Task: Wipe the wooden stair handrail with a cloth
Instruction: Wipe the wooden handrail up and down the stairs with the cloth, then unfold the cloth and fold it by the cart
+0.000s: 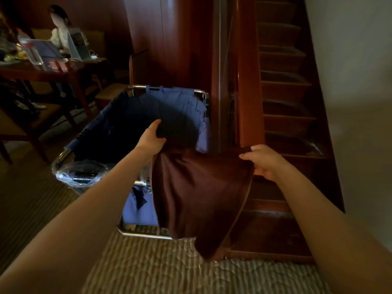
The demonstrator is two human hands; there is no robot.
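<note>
Beside handrail [250, 85], 2 hands (left [151, 139], right [265, 160]) hold cloth [199, 200].

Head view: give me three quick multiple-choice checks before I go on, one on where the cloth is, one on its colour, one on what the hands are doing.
1. Where is the cloth?
A. Hanging between both hands
B. Draped on the handrail
C. On the carpet

2. What colour is the cloth?
A. Blue
B. Brown
C. White

3. What is the state of the hands?
A. Both open
B. Only the right hand grips
C. Both grip the cloth

Key: 1 A, it hangs in front of the cart, clear of the handrail. 2 B, dark brown. 3 C, left hand and right hand each hold an upper corner.
</note>
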